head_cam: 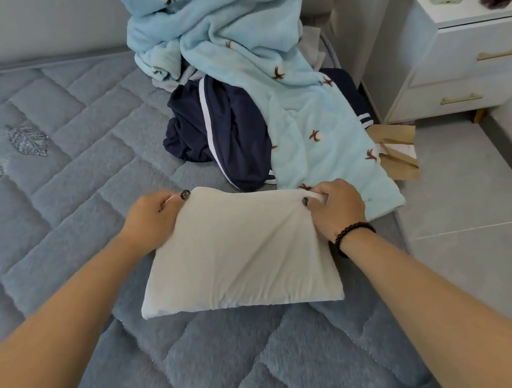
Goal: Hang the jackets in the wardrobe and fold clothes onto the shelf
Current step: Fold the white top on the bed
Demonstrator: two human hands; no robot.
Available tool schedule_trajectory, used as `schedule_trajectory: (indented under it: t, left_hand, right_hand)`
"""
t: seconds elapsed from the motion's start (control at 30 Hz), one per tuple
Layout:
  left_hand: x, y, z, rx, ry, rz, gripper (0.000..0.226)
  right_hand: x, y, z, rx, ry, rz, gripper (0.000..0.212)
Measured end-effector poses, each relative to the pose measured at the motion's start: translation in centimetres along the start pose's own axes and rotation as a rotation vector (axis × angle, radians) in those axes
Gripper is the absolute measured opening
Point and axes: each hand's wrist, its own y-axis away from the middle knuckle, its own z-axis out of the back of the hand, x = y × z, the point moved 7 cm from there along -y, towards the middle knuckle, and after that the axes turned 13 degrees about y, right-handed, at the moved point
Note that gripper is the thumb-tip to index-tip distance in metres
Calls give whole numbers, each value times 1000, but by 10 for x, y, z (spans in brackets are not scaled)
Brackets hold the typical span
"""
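A folded white garment (245, 258) lies on the blue quilted bed (50, 197), its far edge lifted. My left hand (153, 215) pinches its far left corner. My right hand (334, 210), with a black bead bracelet on the wrist, grips the far right corner. Beyond them a navy garment with white stripes (220, 136) lies crumpled, partly under a light blue fleece blanket (224, 34) piled high at the bed's far corner.
A white bedside cabinet with gold handles (472, 69) stands at the right on the grey tiled floor (474, 224). A brown paper bag (398, 154) lies on the floor beside the bed. The wall runs along the left.
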Motion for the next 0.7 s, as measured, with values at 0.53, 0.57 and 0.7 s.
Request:
schedule_trajectory:
  t: [0.53, 0.57, 0.7]
  left_hand:
    - [31, -1, 17, 458, -67, 221, 38]
    - [24, -1, 20, 508, -113, 216, 38]
    - [2, -5, 32, 384, -314, 112, 12]
  right_hand:
    - [49, 87, -89, -96, 385, 571, 60]
    - [49, 87, -89, -98, 381, 571, 59]
    - [47, 85, -88, -111, 386, 562, 59]
